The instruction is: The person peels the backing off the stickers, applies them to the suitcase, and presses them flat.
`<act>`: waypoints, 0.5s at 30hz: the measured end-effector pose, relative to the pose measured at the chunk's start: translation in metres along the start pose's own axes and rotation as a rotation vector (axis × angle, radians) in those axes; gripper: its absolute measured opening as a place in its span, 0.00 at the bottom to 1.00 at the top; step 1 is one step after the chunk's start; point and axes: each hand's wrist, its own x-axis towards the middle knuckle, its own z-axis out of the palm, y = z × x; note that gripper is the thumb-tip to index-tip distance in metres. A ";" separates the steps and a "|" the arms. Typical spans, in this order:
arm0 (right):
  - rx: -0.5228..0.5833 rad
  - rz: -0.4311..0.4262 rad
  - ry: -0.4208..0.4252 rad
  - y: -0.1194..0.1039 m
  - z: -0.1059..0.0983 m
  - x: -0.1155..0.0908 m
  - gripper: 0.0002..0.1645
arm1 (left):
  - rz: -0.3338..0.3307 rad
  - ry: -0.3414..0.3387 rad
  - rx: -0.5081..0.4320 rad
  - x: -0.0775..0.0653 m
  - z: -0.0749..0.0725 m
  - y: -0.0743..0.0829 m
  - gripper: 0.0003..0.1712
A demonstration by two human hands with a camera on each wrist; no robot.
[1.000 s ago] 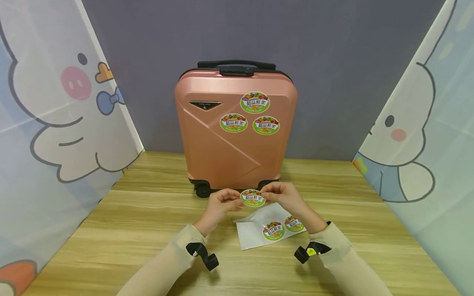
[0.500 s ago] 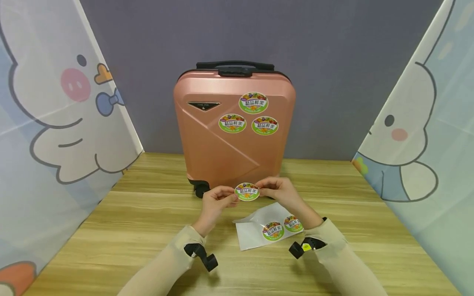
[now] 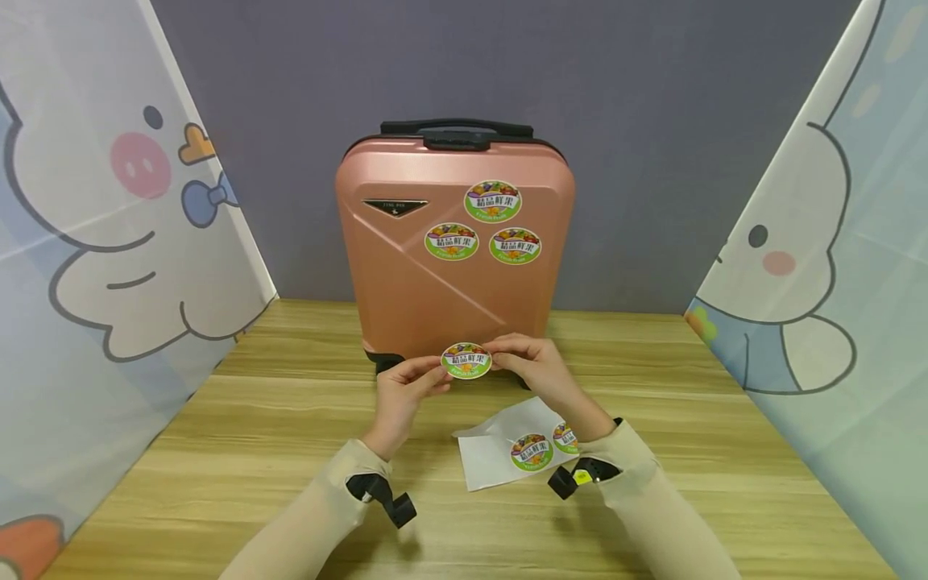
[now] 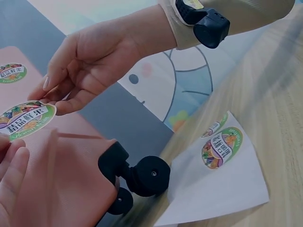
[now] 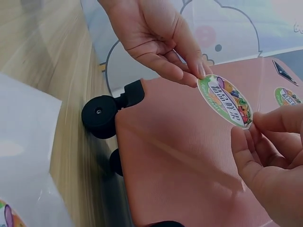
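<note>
Fruit sticker (image 3: 466,361) is up in front of the pink suitcase (image 3: 435,302), your left hand (image 3: 401,395) and right hand (image 3: 535,366) pinching opposite edges, some gap between it and the sticker sheet (image 3: 481,466).

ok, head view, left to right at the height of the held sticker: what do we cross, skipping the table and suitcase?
left cartoon panel → left hand → held sticker → right hand → right cartoon panel
</note>
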 end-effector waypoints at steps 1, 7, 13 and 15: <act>0.000 -0.014 -0.002 0.000 0.001 0.001 0.15 | 0.012 0.000 -0.009 0.000 -0.001 0.000 0.15; -0.043 -0.048 0.008 -0.003 0.006 0.006 0.15 | 0.045 0.045 -0.035 0.004 -0.003 0.004 0.10; -0.008 -0.062 0.019 -0.007 0.011 0.011 0.15 | 0.040 0.107 -0.041 0.007 -0.004 0.010 0.11; 0.012 -0.068 0.015 -0.006 0.012 0.013 0.15 | 0.042 0.121 -0.034 0.007 -0.005 0.012 0.12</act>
